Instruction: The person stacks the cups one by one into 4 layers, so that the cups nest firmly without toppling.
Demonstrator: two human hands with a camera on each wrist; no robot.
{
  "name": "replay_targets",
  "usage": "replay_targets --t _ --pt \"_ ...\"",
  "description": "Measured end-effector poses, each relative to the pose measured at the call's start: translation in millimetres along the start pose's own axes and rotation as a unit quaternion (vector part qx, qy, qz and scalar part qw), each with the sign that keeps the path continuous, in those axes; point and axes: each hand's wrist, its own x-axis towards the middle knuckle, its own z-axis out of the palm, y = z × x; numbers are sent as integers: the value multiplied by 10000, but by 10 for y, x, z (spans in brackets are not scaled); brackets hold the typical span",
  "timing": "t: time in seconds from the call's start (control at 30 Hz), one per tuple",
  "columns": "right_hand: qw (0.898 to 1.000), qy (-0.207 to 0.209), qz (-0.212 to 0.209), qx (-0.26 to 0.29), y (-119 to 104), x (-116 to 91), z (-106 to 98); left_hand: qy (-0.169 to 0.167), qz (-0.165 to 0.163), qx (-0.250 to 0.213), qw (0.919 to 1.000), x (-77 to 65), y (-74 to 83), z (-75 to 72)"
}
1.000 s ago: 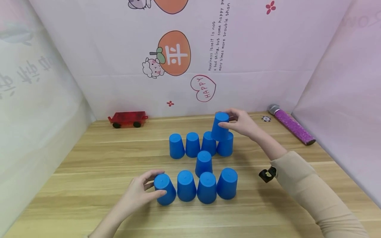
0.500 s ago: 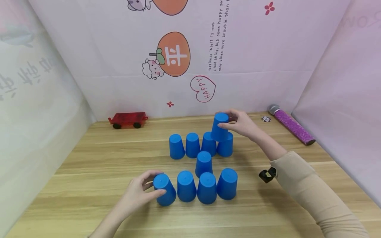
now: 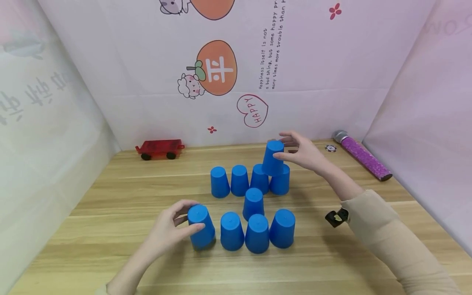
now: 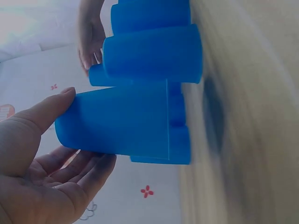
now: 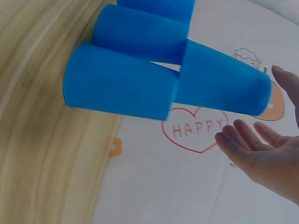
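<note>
In the head view my left hand (image 3: 167, 227) grips an upside-down blue cup (image 3: 201, 226) by thumb and fingers. Its rim is slightly off the wood in the left wrist view, beside three front cups (image 3: 231, 231). My right hand (image 3: 306, 153) is by another blue cup (image 3: 273, 159), which rests across the two right cups of the back row (image 3: 239, 180). The right wrist view shows a gap between those spread fingers (image 5: 243, 140) and that upper cup (image 5: 224, 81). A single cup (image 3: 253, 204) stands between the rows.
A red toy wagon (image 3: 160, 149) stands at the back left. On the right lie a purple glittery microphone (image 3: 365, 157) and a poker chip (image 3: 330, 148). A black clip-like piece (image 3: 336, 218) is by the right sleeve. Printed cloth walls (image 3: 147, 114) enclose the table.
My left hand has lifted its cup off the table and slightly left. My right hand has loosened from the upper cup and drawn a little to the right; that cup stays in place.
</note>
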Motion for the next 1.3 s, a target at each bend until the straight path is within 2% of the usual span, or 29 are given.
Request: replay_targets --t 0.23,0.33,0.47,0.6,0.7,0.9,1.1,1.3 --pt "9972 407 -190 -594 -85 -197 -109 300 448 379 9978 107 152 -153" --pt "9959 527 -353 -651 -91 -298 -112 336 585 515 9964 170 202 -227" --pt "9958 483 -470 -617 -84 -452 -83 359 653 608 9954 277 263 -333" --pt "9934 422 -469 -963 -102 -621 -60 270 639 618 9957 403 321 -397" --pt "9914 307 -593 -1124 -125 -741 -37 153 635 626 9959 510 367 -402" --pt "9912 -152 -917 -941 -127 -966 82 91 664 522 9964 737 447 -372" --pt "9910 -490 -821 -937 -72 -1114 184 220 662 619 9956 976 494 -338" --pt "9899 -989 -753 -684 -21 -1180 306 329 666 553 9957 1185 518 -273"
